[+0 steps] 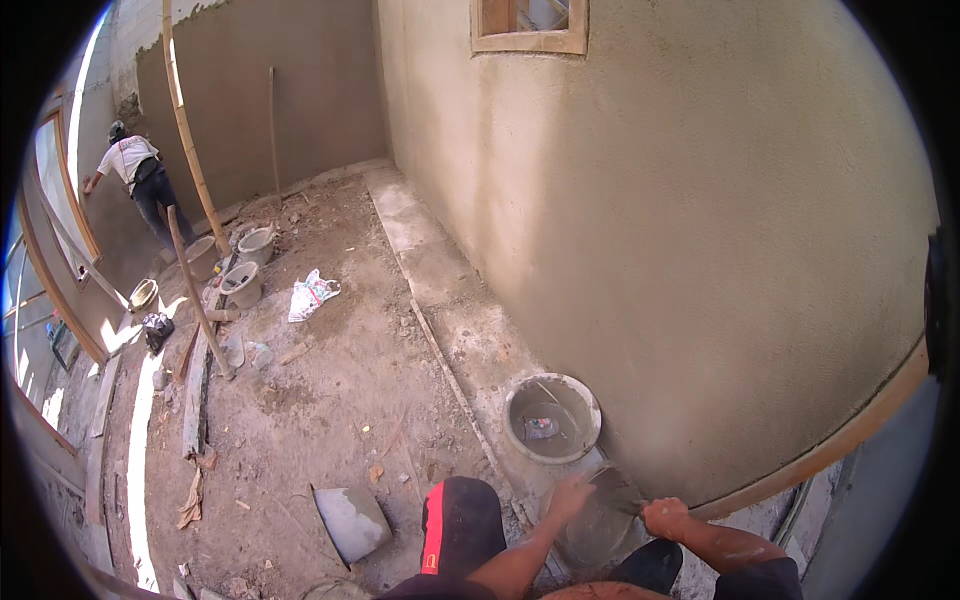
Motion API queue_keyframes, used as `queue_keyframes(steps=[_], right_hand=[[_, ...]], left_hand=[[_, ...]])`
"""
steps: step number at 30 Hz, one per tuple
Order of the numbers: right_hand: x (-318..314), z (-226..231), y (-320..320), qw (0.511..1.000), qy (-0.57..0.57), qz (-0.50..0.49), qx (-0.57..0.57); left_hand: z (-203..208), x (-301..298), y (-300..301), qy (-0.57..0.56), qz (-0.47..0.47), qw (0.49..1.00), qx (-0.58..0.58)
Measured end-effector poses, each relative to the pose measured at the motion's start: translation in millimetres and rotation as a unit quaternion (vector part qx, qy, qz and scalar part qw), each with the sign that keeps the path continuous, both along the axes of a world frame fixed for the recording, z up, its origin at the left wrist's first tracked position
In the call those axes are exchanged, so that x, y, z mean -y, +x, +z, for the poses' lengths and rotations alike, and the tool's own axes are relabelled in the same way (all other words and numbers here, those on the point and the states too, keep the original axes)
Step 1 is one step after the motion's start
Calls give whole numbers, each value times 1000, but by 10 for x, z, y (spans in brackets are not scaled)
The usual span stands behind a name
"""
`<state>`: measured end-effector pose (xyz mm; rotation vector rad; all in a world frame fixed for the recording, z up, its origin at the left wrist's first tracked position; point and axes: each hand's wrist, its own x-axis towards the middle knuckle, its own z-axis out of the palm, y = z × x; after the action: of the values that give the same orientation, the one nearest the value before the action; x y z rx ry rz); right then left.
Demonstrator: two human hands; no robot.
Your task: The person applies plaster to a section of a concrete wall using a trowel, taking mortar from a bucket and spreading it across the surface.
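Close to my body, a dark grey, cement-smeared bucket (600, 520) stands between my hands, partly hidden by them and my legs. My left hand (569, 496) is closed on its left edge, the fingers a little blurred. On the opposite side my right hand (664, 517) grips the edge with bent fingers. Just beyond them is a round grey tub (595, 400) holding murky liquid. Inside that tub floats or lies a small clear and coloured plastic item (541, 428).
A freshly plastered wall (700, 250) rises at the right. Left of my knee, a grey bucket (352, 523) lies tipped on the dirt. Several buckets (242, 285), a white bag (311, 296) and bamboo poles (190, 140) are farther off. Another person (135, 170) works at the far-left wall.
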<state>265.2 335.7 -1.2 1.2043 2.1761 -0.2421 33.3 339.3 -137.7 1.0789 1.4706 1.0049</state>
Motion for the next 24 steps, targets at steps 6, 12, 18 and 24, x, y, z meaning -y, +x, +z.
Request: queue_keyframes(steps=[6, 12, 18, 24], right_hand=[[329, -565, 243, 984, -145, 19, -101], [560, -354, -77, 858, -325, -307, -253], [943, -599, -107, 555, -406, -581, -436], [605, 264, -118, 948, 29, -241, -205]], left_hand=[[-136, 98, 50, 78, 18, 996, 39], [200, 35, -139, -32, -24, 983, 182], [68, -163, 93, 6, -94, 983, 159], [453, -55, -194, -32, 32, 967, 252]])
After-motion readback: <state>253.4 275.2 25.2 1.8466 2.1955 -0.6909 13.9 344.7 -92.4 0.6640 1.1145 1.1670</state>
